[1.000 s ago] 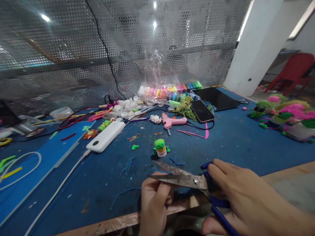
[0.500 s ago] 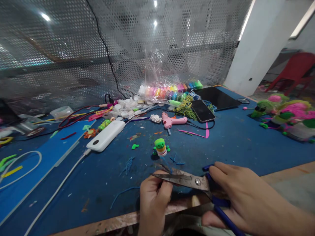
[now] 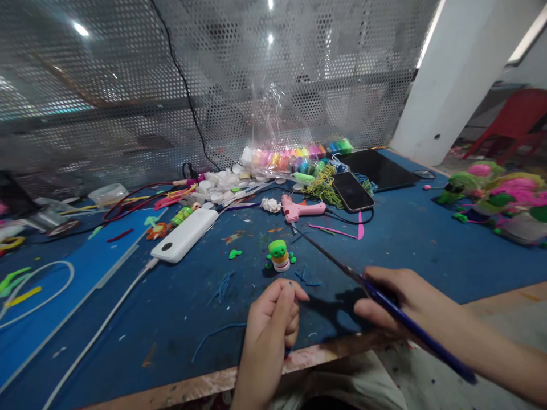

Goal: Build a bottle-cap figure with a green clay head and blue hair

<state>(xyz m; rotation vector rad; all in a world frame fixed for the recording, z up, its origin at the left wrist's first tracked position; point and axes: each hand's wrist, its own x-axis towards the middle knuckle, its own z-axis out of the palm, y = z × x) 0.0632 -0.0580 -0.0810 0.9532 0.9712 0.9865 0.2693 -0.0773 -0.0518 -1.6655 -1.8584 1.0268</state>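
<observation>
Head view: we looked down over a dark blue tabletop [image 3: 166,313], cluttered toward the back. At the lower centre of the frame, our left hand [image 3: 271,322] was closed, thumb pressed against curled fingers, pinching blue yarn [image 3: 290,283]; only a speck showed at the thumb tip and a little below the fist, the rest being hidden. At the lower right, our right hand [image 3: 405,307] gripped a pair of scissors [image 3: 380,294] by their dark blue handles, with the blades pointing to the upper left, toward the frame's centre. We saw them edge-on, so we could not tell whether the blades were parted.

Near the middle of the frame, just beyond the left hand, a small figure [image 3: 280,257] stood upright, its head green and its body yellow and white. Short blue snippets [image 3: 307,279] lay to its right, a loose blue bundle [image 3: 221,287] to its lower left, and a longer blue strand [image 3: 213,336] ran to our left wrist.

Behind the figure we had a pink glue gun [image 3: 304,209] and a dark-screened phone [image 3: 353,192]. A white power bank [image 3: 186,236] lay left of centre, and pink-and-green yarn figures [image 3: 504,196] clustered at the right edge.
</observation>
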